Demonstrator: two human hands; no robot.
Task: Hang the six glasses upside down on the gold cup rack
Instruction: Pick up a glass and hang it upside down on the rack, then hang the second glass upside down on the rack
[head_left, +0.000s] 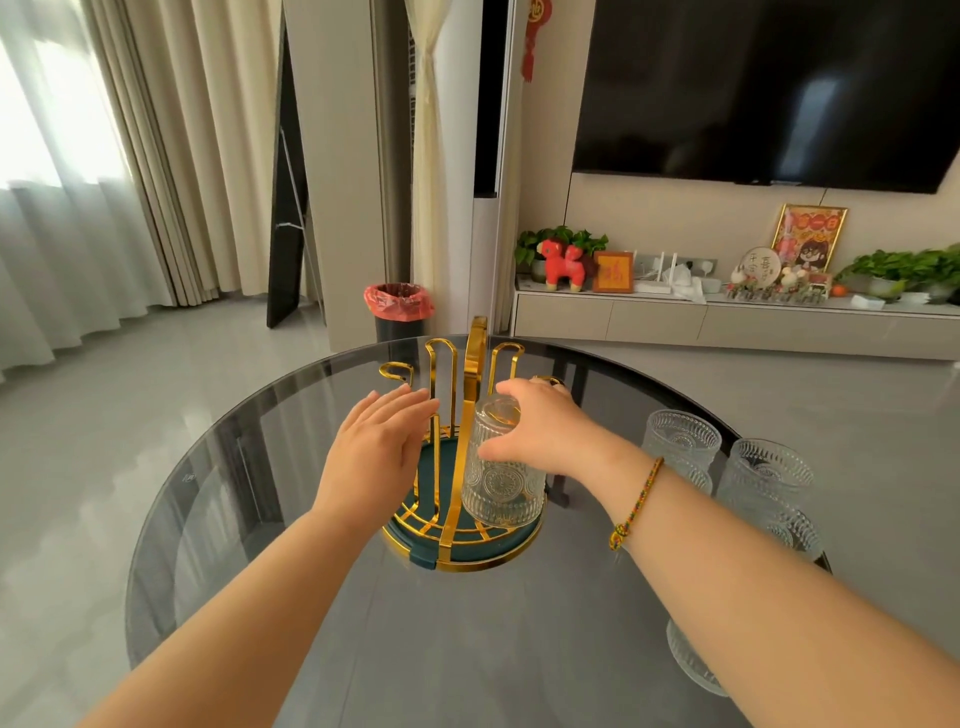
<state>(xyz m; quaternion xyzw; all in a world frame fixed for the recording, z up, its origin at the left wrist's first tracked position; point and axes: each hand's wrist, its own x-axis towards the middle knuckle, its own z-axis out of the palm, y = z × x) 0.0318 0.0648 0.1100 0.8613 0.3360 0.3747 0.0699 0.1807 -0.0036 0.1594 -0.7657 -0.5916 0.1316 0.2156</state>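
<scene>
One embossed glass (501, 467) hung upside down on the gold cup rack (457, 467) at the middle of the round smoked-glass table (467, 649), the right hand (540, 431) grasping its upturned base. The left hand (376, 452) hovered flat, fingers released, beside the rack's hooks. Two upright glasses (681, 441) (771, 475) stood right of the rack; the right forearm hid most of another glass (693, 660). No writing on the framed pictures was legible.

In the middle of the frame my gold cup rack (470, 467) stands upright, looped arms rising from a round green base. One ribbed, patterned glass (501, 467) sits upside down on it, lower right of the post. Upright matching glasses (727, 467) cluster at the right, apart from the rack.
</scene>
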